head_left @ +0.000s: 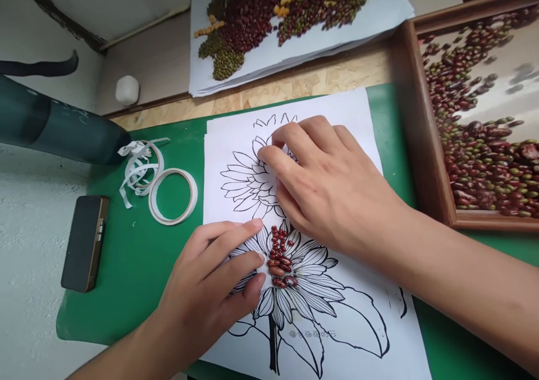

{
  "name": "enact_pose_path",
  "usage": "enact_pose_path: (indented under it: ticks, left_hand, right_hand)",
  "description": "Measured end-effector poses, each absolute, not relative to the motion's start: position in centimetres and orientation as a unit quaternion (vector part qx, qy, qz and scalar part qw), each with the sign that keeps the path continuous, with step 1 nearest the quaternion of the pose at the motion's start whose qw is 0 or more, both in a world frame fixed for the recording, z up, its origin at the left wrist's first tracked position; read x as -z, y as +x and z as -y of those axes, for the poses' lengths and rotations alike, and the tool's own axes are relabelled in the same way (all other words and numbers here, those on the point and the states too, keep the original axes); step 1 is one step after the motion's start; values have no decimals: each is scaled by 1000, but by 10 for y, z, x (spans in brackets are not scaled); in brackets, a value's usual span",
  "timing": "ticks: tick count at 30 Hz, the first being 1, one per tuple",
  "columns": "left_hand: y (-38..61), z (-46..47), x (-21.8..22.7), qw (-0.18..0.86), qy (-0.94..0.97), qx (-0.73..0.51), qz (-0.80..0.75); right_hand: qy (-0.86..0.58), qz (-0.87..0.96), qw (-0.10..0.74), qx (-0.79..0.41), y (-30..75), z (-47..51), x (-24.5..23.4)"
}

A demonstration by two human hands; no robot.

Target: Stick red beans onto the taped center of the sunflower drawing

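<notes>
A white sheet with a black line drawing of flowers (349, 312) lies on a green mat (138, 268). My left hand (210, 290) rests flat on the lower flower, fingers stretched out beside a patch of dark red beans (280, 256) stuck at its centre. My right hand (324, 183) lies over the upper flower, its fingertips pressed together on the paper near the flower's centre. Whether they pinch anything is hidden.
A wooden tray (421, 144) of mixed red and green beans stands at the right. A tape ring (173, 196) and loose white strips (137, 166) lie left of the sheet, and a dark phone (84, 242) beyond. A bean picture on paper (295, 37) lies at the back.
</notes>
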State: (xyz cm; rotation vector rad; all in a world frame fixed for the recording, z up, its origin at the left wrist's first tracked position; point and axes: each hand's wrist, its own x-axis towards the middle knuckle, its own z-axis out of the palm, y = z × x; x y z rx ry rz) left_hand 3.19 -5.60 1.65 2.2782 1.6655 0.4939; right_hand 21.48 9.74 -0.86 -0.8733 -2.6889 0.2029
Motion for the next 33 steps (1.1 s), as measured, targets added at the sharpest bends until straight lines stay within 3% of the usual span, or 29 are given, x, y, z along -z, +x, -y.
enact_pose_path:
  ticks: [33]
  left_hand:
    - [31, 58, -11, 147, 776, -222, -572]
  right_hand:
    - [-301, 940, 155, -35, 211, -98, 10]
